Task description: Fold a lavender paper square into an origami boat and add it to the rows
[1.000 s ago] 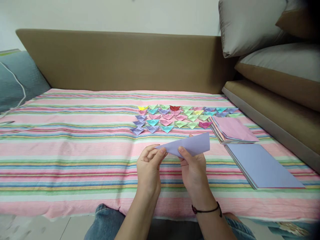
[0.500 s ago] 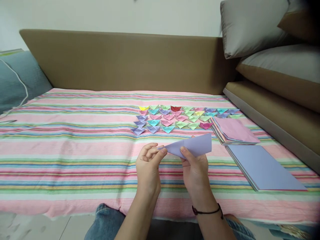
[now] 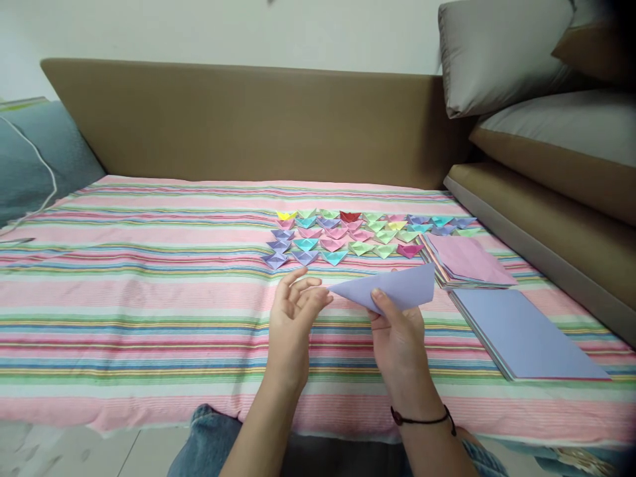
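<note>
A folded sheet of lavender paper (image 3: 397, 289), narrowing to a point on its left, is pinched in my right hand (image 3: 400, 328), thumb on the near face and fingers behind. My left hand (image 3: 294, 318) is at the pointed end, its fingers curled but apart, the thumb tip close to the paper's point. Beyond both hands, several small folded paper boats stand in rows, among them a red one (image 3: 350, 216), a yellow one (image 3: 286, 216) and a magenta one (image 3: 410, 250).
A stack of pink-topped paper (image 3: 470, 260) and a larger stack with a blue top sheet (image 3: 529, 338) lie to the right. The striped cloth (image 3: 149, 298) covers the surface. Cushions (image 3: 561, 139) are piled at the right; a brown backboard (image 3: 248, 122) rises behind.
My right hand has moved right with the lavender paper. My left thumb and fingers have let go of its pointed end and spread apart.
</note>
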The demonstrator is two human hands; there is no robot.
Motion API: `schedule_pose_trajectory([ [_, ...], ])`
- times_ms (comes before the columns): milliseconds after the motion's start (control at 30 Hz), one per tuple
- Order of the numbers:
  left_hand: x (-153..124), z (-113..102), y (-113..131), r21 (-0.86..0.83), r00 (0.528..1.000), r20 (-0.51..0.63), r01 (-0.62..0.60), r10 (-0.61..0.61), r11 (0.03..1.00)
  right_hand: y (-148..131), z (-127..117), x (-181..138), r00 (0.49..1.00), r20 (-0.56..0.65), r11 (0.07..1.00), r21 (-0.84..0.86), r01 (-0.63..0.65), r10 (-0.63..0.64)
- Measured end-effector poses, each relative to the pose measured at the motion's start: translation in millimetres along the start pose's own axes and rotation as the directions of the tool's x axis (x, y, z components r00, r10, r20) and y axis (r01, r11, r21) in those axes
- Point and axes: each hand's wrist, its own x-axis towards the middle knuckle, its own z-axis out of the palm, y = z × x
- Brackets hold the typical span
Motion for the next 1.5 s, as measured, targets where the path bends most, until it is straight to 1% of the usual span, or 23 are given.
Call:
schedule_pose_trajectory([
  [100,-3,2,-2,0.171,0.996,0.086,0.018,-0.033,0.985,-1,2,-3,0.998,0.054,1.000,-0.002,-0.018,0.018],
  [167,-3,1,-2,0.235,0.994,0.107,0.001,-0.026,0.972,-3,2,-4,0.997,0.077,1.000,0.021,-0.023,0.022],
  [233,-3,0,-1,0.263,0.994,0.109,-0.027,-0.001,0.964,-4,2,-5,0.996,0.081,0.999,0.032,-0.027,0.025],
  [467,-5,-1,1,0.233,0.982,0.176,-0.111,0.070,0.966,-6,-1,-4,0.994,0.105,1.000,0.000,-0.011,0.011],
  [533,-6,-1,1,0.230,0.980,0.162,-0.150,0.114,0.962,-6,-1,-4,0.994,0.105,1.000,-0.004,-0.007,0.007],
  [633,-7,1,2,0.206,0.976,0.113,-0.209,0.188,0.956,-6,-1,-4,0.995,0.101,1.000,0.006,-0.005,0.004],
  [767,-7,3,3,0.168,0.971,0.085,-0.236,0.224,0.957,-6,-1,-4,0.994,0.108,1.000,0.014,-0.005,0.004],
  [867,-8,5,2,0.137,0.972,0.082,-0.231,0.221,0.963,-7,0,-5,0.995,0.104,1.000,-0.003,-0.002,0.002],
  [933,-8,4,1,0.127,0.972,0.101,-0.224,0.212,0.966,-7,0,-5,0.995,0.097,1.000,0.003,-0.006,0.006],
  [1067,-8,1,-2,0.153,0.969,0.157,-0.213,0.189,0.965,-7,0,-5,0.995,0.097,0.999,0.031,-0.016,0.013],
  [1200,-7,-1,0,0.174,0.971,0.162,-0.201,0.173,0.964,-7,0,-4,0.996,0.091,1.000,0.000,-0.003,0.003],
  [1333,-5,-1,7,0.254,0.976,0.182,-0.162,0.118,0.953,-10,-1,-2,0.996,0.080,0.997,-0.072,0.039,-0.033],
  [1433,-3,-3,12,0.358,0.966,0.246,-0.167,0.080,0.919,-10,-2,-1,0.990,0.138,0.991,-0.127,0.039,-0.022],
  [1500,-1,-6,12,0.415,0.964,0.261,-0.155,0.046,0.897,-10,-2,-1,0.983,0.184,0.989,-0.141,0.046,-0.019],
])
